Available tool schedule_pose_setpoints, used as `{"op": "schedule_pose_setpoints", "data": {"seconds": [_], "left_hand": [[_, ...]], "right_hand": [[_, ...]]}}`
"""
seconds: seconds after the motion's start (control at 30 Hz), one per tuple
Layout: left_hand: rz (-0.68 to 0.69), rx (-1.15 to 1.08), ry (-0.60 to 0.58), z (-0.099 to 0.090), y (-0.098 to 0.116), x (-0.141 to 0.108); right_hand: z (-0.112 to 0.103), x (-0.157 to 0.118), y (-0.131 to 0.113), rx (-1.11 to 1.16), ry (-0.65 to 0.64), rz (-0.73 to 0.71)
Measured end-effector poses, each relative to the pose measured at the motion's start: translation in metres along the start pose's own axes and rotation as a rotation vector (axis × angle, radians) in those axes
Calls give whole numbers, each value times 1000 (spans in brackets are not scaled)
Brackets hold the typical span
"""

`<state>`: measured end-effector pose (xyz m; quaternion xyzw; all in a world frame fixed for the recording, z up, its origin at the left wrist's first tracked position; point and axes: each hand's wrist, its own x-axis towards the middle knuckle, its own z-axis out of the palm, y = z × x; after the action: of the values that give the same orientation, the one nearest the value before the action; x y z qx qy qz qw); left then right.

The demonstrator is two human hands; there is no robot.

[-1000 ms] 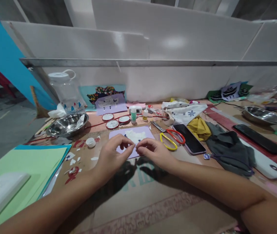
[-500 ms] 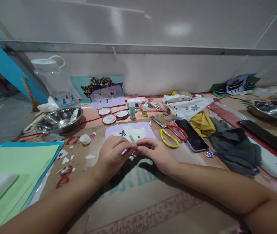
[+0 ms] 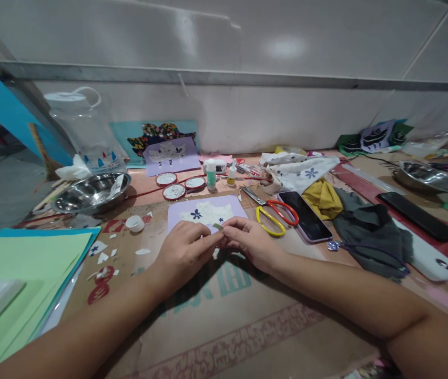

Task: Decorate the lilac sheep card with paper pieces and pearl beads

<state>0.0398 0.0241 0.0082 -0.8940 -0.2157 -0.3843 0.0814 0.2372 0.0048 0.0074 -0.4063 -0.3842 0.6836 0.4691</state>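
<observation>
Over the near edge of a purple sheet (image 3: 232, 206), my left hand (image 3: 186, 252) and my right hand (image 3: 253, 239) meet with fingertips pinched together. Between them shows a small green piece (image 3: 216, 227), partly hidden by the fingers, so which hand bears it more is unclear. White fabric (image 3: 206, 211) with dark blue flowers lies on the purple sheet. Scissors (image 3: 273, 213) with red and yellow handles lie open right of the sheet, beside a phone (image 3: 306, 217). A green-labelled bottle (image 3: 211, 176) and a small glue bottle (image 3: 232, 175) stand behind the sheet.
Green and blue papers (image 3: 30, 273) lie at left, near a metal bowl (image 3: 90, 193) and a white cup (image 3: 134, 223). Yellow cloth (image 3: 322, 198), grey cloth (image 3: 369, 231) and a white device (image 3: 431, 258) are at right. A clear jug (image 3: 85, 131) stands at back left.
The green piece has tipped lower between my fingertips and less of it shows. My right hand's fingers have come closer to my left. The view has shifted slightly.
</observation>
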Motion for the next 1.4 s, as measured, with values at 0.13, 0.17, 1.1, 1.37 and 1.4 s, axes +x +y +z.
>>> {"op": "schedule_pose_setpoints", "data": {"seconds": [0.13,0.17,1.1,1.37,1.4], "left_hand": [[80,55,-86,-6,0,1],[61,33,-80,-7,1,2],[-802,-526,1,-7,6,13],[-815,-600,-35,-3,15,11],[-800,-589,-42,-3,15,11]], "right_hand": [[-1,2,-1,25,-9,13],[-1,2,-2,9,1,-10],[-6,-1,-6,-271,7,-247],[-1,-5,-7,-301,34,-254],[-1,-5,-7,-299,38,-250]]}}
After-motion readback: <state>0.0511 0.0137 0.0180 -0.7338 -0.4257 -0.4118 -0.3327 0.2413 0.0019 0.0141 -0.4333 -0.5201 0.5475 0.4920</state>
